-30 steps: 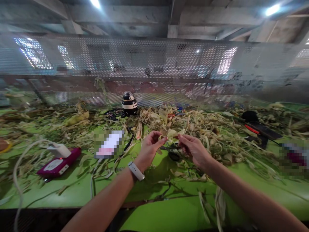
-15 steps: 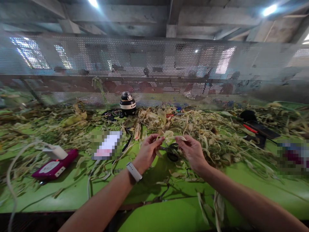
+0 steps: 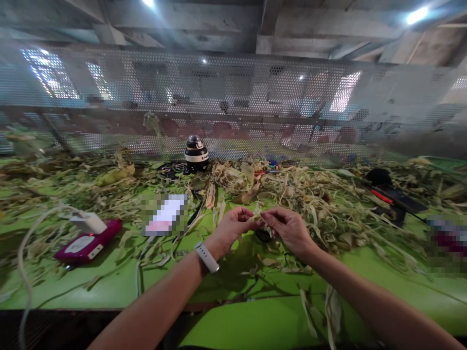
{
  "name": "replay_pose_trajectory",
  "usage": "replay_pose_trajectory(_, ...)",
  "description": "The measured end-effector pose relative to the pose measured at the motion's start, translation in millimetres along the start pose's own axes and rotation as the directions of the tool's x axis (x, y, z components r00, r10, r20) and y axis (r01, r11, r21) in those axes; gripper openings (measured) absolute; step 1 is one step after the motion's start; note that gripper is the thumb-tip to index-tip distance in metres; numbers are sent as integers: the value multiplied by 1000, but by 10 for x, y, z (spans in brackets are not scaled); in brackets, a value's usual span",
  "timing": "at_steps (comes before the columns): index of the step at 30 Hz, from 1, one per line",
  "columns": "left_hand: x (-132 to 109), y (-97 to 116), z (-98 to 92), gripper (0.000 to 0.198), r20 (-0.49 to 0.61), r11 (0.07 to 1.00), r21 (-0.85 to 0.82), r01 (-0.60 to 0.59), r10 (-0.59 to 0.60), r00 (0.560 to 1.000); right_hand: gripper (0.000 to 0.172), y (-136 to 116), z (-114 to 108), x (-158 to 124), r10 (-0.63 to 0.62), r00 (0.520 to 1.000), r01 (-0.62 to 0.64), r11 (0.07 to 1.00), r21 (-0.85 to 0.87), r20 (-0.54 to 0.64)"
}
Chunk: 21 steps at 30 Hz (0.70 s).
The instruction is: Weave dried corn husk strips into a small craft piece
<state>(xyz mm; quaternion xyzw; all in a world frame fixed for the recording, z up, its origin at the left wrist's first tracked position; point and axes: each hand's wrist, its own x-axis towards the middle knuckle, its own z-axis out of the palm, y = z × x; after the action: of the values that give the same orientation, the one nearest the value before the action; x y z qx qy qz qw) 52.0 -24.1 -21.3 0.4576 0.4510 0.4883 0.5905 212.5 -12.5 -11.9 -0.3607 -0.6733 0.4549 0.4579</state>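
Note:
Over the green table, my left hand and my right hand meet fingertip to fingertip. Both are closed in a pinch on a small pale piece of dried corn husk, most of it covered by my fingers. Just under my right hand shows a black loop, which looks like a scissors handle; whether it lies on the table or hangs from my hand I cannot tell. A heap of loose husk strips spreads behind and to the right of my hands.
Left of my hands are a phone on a cable and a magenta power strip with a white charger. A black jar-like object stands at the back, before a perforated metal screen. Dark gear lies at right.
My hands have drawn closer together, and less of the husk shows between them. The scissors, plainer before, are now mostly hidden behind my fingers. The whole view has shifted slightly.

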Motion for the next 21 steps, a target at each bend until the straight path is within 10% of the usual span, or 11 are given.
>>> replay_pose_trajectory(8, -3, 7, 19, 44, -33, 1000, -7, -26, 26, 999, 21, -51, -38, -3, -36, 996, 55, 970, -235, 86)
replay_pose_trajectory(21, 40, -61, 10, 40, 2, 978, 155, -138, 139, 990, 20, 15, -93, 24, 147, 970, -145, 989, -21, 196)
